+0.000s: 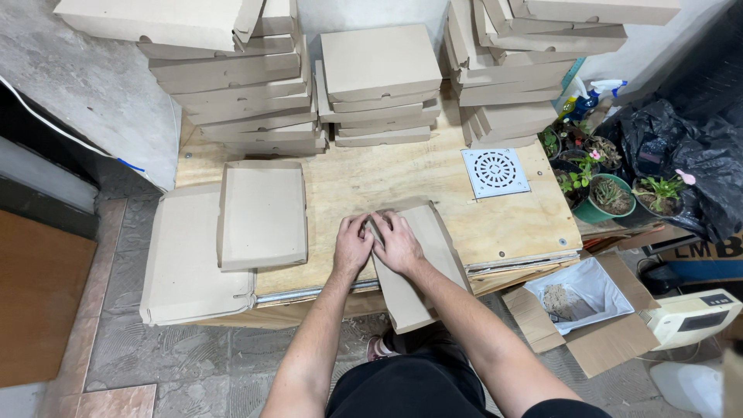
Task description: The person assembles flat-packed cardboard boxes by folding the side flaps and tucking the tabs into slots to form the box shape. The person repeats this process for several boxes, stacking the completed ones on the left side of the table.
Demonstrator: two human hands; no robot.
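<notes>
Plywood forms the top of the desk point(433, 182), which is set against a rough grey wall and seen from the head camera looking down. Along its far edge, finished cardboard boxes are piled in three stacks: a tall one at far left point(232, 85), a lower one in the middle point(379, 85) and another tall one at far right point(526, 70). A white round-patterned drain grate point(495, 172) lies on the plywood to the right. Beyond the right edge, potted plants point(611, 193), a spray bottle point(592, 97) and black plastic bags point(696, 162) are seen; lower right, an open carton with a white liner point(584, 298) sits on the floor.

At near left, one shallow folded box point(261, 213) rests on a pile of flat cardboard blanks point(186, 259) that overhangs the desk edge.

At the near edge, a partly formed cardboard piece point(422, 263) lies tilted, its lower end hanging over the desk. The left hand point(352, 246) and the right hand point(398, 241) are pressed side by side on its far-left corner, fingers curled down over a flap; both grips are closed on the cardboard.

Judging by the stacks, many boxes are already made. This one seems only partway folded, and flat blanks are left to be done.
</notes>
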